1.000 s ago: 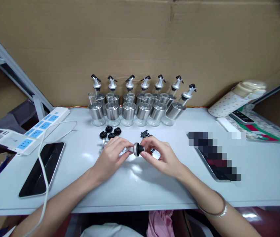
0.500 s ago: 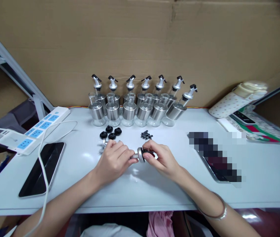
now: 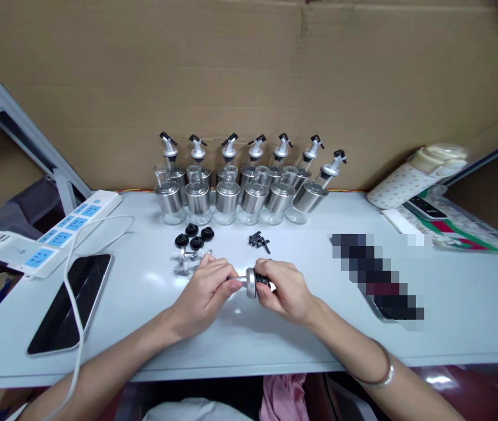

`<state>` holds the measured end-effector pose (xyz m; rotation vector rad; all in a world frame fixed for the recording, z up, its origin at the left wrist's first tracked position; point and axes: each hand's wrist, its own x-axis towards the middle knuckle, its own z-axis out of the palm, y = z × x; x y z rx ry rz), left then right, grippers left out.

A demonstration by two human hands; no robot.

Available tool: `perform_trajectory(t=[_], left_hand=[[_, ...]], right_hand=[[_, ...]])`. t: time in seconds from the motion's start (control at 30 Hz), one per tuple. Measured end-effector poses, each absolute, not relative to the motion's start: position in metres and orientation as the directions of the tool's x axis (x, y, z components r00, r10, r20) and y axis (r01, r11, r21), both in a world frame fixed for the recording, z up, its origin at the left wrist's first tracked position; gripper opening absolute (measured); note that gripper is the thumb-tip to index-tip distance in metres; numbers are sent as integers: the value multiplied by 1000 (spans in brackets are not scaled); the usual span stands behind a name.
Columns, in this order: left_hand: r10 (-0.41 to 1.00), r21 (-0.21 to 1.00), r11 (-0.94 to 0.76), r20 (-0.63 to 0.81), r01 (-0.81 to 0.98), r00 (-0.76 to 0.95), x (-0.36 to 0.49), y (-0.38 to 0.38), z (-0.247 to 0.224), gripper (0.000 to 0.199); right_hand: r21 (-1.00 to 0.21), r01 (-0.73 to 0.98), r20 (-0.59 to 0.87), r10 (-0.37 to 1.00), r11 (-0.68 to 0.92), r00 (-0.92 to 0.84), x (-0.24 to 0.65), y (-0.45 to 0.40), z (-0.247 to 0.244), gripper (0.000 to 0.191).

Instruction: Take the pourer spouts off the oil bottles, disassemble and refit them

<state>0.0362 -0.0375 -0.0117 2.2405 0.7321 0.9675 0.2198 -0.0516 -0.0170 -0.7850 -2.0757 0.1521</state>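
My left hand is closed around the narrow end of a silver pourer spout, which lies level above the table. At the spout's wide collar, my right hand grips a black ribbed stopper between thumb and fingers. Stopper and collar meet, though the fingers partly cover the joint. Just beyond my left hand lie loose silver spouts, partly hidden by it. Several black stoppers rest behind those. A small pile of black levers lies beyond my right hand.
Glass and steel bottles stand at the back, the rear ones and a tilted one topped with pourers. A power strip with a white cable and a phone lie left. On the right are a blurred-out device and a dotted flask.
My right fingers have shifted and curled around the stopper, showing more of its ribbed side. My left hand keeps its hold on the spout. The whole view has moved slightly.
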Motion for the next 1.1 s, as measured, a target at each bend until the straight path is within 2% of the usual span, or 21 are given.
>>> perform_trajectory(t=[0.1,0.2,0.3,0.43,0.53,0.63,0.67,0.73,0.8,0.83,0.9,1.0,1.1], left_hand=[[793,864,-445,259,235,551,39,-39,-9,55],[831,973,-137,11,186,556,41,-39,-6,55],[783,990,73,-130,117,608,41,-38,-5,54],[748,980,188,-189,71,636,40,-35,-3,53],[732,991,93,-134,97,668,38,-35,0,54],[745,952,-229,37,204,666,35,-34,3,56],[736,892,-381,132,245,664,31,-33,3,56],[669,683,-663,357,306,652,21,-28,2,55],[585,472,-806,551,356,595,7,-22,-1,51],[576,420,-817,624,395,528,-1,-18,-4,49],[626,408,-763,657,501,419,-15,-10,-8,43],[728,448,-650,599,614,333,-27,-2,-13,35],[765,442,-597,564,669,310,-30,2,-15,27]], right_hand=[[-314,502,710,551,806,-440,221,-50,-16,33],[-158,529,714,466,834,-522,224,-47,-12,32],[11,508,712,350,861,-609,228,-45,-6,25],[119,496,693,285,860,-662,233,-41,-3,20],[135,534,696,304,835,-650,232,-40,-5,23],[43,558,733,353,829,-582,230,-40,-8,35],[-28,548,736,388,836,-554,230,-40,-9,38],[-240,541,708,526,806,-471,234,-40,-11,45],[-456,574,597,712,680,-369,241,-37,-12,47],[-524,605,528,786,600,-322,245,-35,-11,44],[-566,666,410,867,486,-283,248,-29,-11,31],[-508,727,316,886,461,-340,239,-16,-10,11],[-409,803,203,901,434,-383,221,3,-7,12]])
